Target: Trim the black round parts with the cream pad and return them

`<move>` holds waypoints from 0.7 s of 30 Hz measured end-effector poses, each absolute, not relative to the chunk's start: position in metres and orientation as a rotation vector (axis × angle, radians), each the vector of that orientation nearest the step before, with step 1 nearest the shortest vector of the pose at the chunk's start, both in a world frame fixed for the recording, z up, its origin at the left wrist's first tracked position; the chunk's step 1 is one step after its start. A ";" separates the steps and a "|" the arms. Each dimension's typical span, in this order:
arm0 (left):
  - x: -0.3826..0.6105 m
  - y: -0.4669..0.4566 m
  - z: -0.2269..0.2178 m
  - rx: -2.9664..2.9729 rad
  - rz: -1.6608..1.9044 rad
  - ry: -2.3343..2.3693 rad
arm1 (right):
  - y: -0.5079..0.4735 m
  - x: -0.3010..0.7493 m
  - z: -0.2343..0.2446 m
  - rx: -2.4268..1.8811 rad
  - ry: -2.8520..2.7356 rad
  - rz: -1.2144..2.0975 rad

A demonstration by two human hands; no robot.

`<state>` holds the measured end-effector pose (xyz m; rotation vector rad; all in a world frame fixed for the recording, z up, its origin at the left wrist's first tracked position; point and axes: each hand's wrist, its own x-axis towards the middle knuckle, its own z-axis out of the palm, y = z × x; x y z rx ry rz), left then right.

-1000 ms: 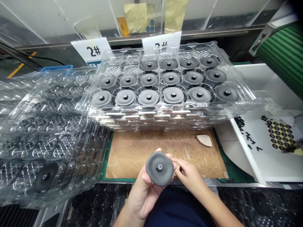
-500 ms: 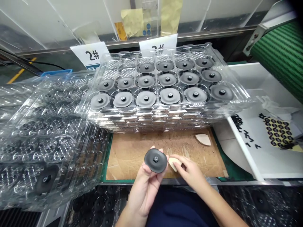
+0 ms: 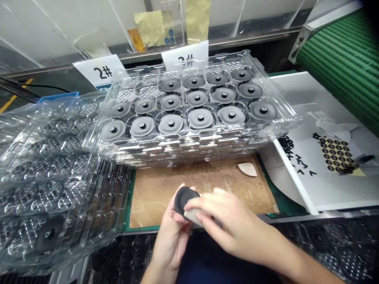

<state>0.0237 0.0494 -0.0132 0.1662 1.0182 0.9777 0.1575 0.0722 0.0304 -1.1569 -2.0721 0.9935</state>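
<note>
Left hand (image 3: pixel 171 232) grips the black disc (image 3: pixel 180 198) from beneath, over the cardboard (image 3: pixel 151 199), probably to leave its face exposed; right hand (image 3: pixel 233 221) pinches a pale pad (image 3: pixel 194 216) between fingers, apparently keeping skin off that surface, contact partly hidden

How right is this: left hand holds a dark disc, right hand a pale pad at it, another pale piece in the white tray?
The other pale piece lies on the brown cardboard, not in the white tray, as the head view shows. The rest stands: left hand holds the dark disc, right hand the pale pad at it.
</note>
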 end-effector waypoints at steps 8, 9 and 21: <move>0.023 0.054 -0.007 0.160 0.958 0.859 | 0.061 0.177 0.033 -1.077 -2.085 0.998; 0.023 0.054 -0.007 0.151 0.957 0.845 | 0.059 0.182 0.034 -1.138 -2.095 1.002; 0.025 0.052 0.000 0.231 0.879 0.702 | 0.086 0.175 0.038 -1.051 -2.187 0.702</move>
